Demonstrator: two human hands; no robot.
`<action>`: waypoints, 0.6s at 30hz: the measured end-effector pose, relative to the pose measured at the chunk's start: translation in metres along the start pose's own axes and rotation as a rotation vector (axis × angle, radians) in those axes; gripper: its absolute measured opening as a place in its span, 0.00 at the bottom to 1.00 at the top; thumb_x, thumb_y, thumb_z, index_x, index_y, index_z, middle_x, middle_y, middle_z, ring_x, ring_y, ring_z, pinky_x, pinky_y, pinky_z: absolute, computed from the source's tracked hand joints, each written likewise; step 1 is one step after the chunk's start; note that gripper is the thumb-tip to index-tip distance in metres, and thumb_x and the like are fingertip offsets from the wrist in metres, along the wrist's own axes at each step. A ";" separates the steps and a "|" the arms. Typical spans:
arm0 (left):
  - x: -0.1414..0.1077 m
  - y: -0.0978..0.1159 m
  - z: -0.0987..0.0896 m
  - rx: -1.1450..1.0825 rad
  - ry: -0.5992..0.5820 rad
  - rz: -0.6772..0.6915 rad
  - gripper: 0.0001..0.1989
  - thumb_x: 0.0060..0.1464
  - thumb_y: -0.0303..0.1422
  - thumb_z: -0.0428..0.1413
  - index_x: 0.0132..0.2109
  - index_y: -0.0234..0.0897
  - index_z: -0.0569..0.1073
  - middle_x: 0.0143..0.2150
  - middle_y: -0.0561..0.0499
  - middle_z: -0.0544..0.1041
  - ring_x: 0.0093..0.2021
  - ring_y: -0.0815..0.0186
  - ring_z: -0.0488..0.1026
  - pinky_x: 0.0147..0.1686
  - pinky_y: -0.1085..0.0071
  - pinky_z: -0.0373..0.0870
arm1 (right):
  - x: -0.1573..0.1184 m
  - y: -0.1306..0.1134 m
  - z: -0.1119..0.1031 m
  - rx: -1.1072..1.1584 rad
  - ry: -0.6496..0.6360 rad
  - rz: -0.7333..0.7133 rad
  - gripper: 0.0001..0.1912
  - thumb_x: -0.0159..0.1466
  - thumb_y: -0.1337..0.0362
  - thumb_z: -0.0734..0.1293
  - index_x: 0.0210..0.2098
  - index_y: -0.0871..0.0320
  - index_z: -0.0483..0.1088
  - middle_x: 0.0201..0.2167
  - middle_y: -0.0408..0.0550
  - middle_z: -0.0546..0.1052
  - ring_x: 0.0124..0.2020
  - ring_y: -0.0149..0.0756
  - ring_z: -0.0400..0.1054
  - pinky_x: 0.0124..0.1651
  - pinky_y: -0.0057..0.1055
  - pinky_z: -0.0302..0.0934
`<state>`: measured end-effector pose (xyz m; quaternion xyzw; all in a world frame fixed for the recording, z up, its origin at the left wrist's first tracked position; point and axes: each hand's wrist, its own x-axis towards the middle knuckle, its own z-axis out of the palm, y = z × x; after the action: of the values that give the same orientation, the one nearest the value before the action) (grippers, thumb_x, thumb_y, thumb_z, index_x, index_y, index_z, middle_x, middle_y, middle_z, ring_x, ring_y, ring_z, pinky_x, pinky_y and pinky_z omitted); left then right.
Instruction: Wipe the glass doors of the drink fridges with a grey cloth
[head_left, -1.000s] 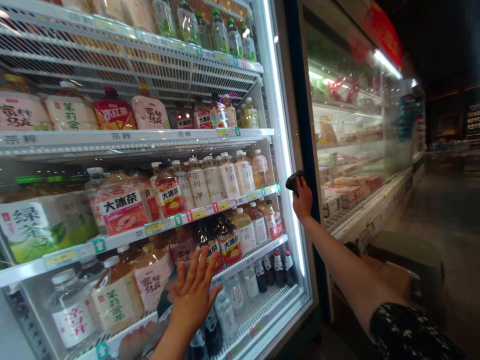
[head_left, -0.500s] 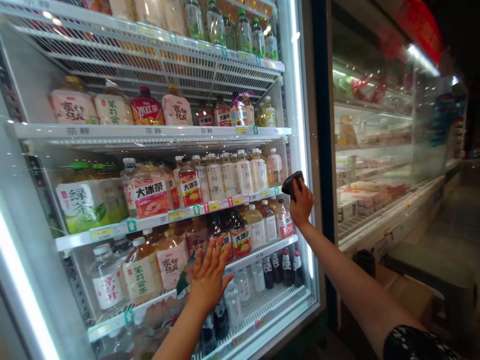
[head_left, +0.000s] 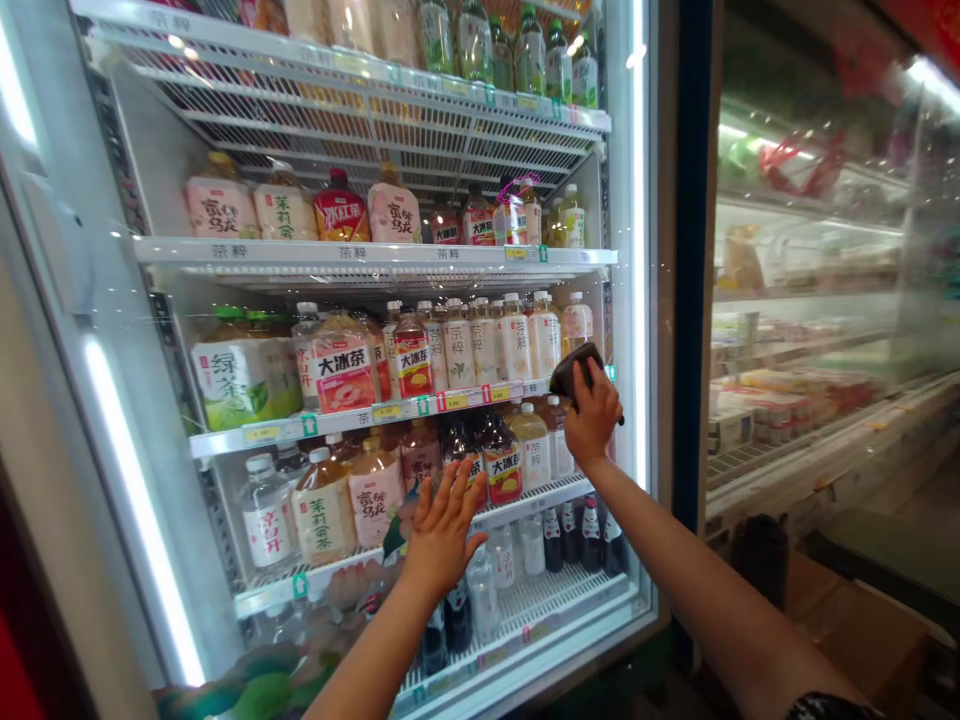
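Observation:
My right hand (head_left: 594, 412) is closed around a dark folded cloth (head_left: 574, 368), held up against the glass door of a lit drinks fridge at the level of the middle shelf's right end. Lower and further left, my left hand (head_left: 444, 525) lies with fingers spread, seemingly flat on the same glass. Behind the door stand rows of bottled drinks. Near the fingers of my left hand is a dark-capped tea bottle (head_left: 501, 462) with a red label. Clear bottles and a pink-labelled bottle (head_left: 577, 318) stand close behind the cloth.
White wire shelves (head_left: 375, 255) with price tags fill the fridge. Bright light strips (head_left: 142, 510) run down both sides. To the right stands an open chilled display (head_left: 795, 400) with packaged goods; a cardboard box (head_left: 862, 630) sits low beside it.
My right hand and the cloth have moved left across the glass relative to the fridge. My left hand stays spread in about the same place. The view has turned slightly left.

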<state>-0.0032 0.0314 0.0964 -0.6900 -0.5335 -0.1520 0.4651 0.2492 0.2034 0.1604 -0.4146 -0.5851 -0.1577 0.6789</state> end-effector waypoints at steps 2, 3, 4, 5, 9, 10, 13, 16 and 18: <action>0.000 0.000 -0.001 0.001 -0.007 0.005 0.48 0.55 0.55 0.61 0.75 0.43 0.52 0.77 0.44 0.51 0.78 0.57 0.29 0.74 0.51 0.20 | -0.018 -0.014 -0.004 0.014 -0.099 -0.187 0.42 0.62 0.73 0.60 0.73 0.39 0.54 0.73 0.44 0.60 0.71 0.55 0.52 0.67 0.57 0.50; 0.000 0.001 -0.002 0.001 -0.010 0.006 0.49 0.55 0.56 0.61 0.75 0.43 0.52 0.77 0.44 0.50 0.78 0.57 0.28 0.74 0.51 0.20 | -0.029 -0.015 -0.008 0.025 -0.153 -0.297 0.41 0.62 0.73 0.60 0.72 0.39 0.56 0.72 0.43 0.62 0.71 0.53 0.52 0.67 0.55 0.50; 0.000 0.001 -0.002 0.000 -0.013 0.007 0.49 0.55 0.56 0.61 0.75 0.43 0.52 0.77 0.44 0.50 0.78 0.57 0.28 0.74 0.51 0.19 | -0.038 -0.011 -0.014 0.036 -0.198 -0.390 0.40 0.62 0.73 0.61 0.71 0.38 0.58 0.71 0.42 0.64 0.71 0.51 0.53 0.67 0.52 0.50; 0.000 0.001 -0.003 0.000 -0.017 0.006 0.49 0.55 0.56 0.60 0.75 0.43 0.53 0.77 0.44 0.50 0.78 0.56 0.28 0.73 0.51 0.19 | -0.045 -0.005 -0.019 0.045 -0.224 -0.450 0.40 0.62 0.73 0.61 0.70 0.37 0.60 0.70 0.42 0.66 0.71 0.50 0.54 0.67 0.51 0.51; -0.001 0.001 -0.003 0.003 -0.033 0.009 0.49 0.55 0.57 0.60 0.75 0.42 0.52 0.77 0.44 0.49 0.78 0.55 0.29 0.73 0.50 0.17 | -0.032 0.009 -0.022 0.031 -0.111 -0.274 0.38 0.63 0.72 0.60 0.70 0.39 0.60 0.69 0.44 0.67 0.68 0.50 0.59 0.64 0.50 0.54; -0.001 0.001 -0.003 0.003 -0.036 0.010 0.49 0.55 0.57 0.60 0.75 0.43 0.52 0.77 0.44 0.49 0.78 0.55 0.29 0.73 0.50 0.17 | -0.022 0.003 -0.018 0.021 -0.067 -0.195 0.38 0.63 0.72 0.60 0.71 0.40 0.59 0.70 0.45 0.66 0.67 0.51 0.59 0.63 0.51 0.55; -0.001 0.002 -0.005 -0.003 -0.048 0.012 0.49 0.56 0.57 0.59 0.76 0.42 0.51 0.77 0.44 0.48 0.78 0.55 0.29 0.73 0.50 0.16 | -0.002 -0.036 -0.006 -0.001 -0.048 -0.141 0.39 0.64 0.69 0.61 0.73 0.42 0.55 0.72 0.45 0.61 0.69 0.53 0.55 0.65 0.53 0.52; -0.001 0.003 -0.007 -0.010 -0.050 0.018 0.49 0.57 0.57 0.58 0.76 0.41 0.49 0.78 0.43 0.47 0.78 0.55 0.28 0.72 0.50 0.16 | -0.013 -0.065 -0.008 -0.011 -0.176 -0.353 0.35 0.66 0.63 0.63 0.72 0.43 0.57 0.73 0.44 0.61 0.73 0.54 0.49 0.68 0.53 0.48; -0.002 0.003 -0.008 -0.012 -0.052 0.018 0.50 0.57 0.56 0.58 0.76 0.41 0.48 0.78 0.43 0.46 0.78 0.55 0.27 0.72 0.50 0.15 | -0.030 -0.061 -0.016 -0.003 -0.261 -0.539 0.32 0.67 0.59 0.65 0.70 0.43 0.61 0.71 0.44 0.63 0.73 0.52 0.50 0.69 0.50 0.47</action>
<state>0.0010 0.0242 0.0980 -0.7012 -0.5383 -0.1329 0.4482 0.2093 0.1466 0.1563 -0.2619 -0.7563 -0.2785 0.5309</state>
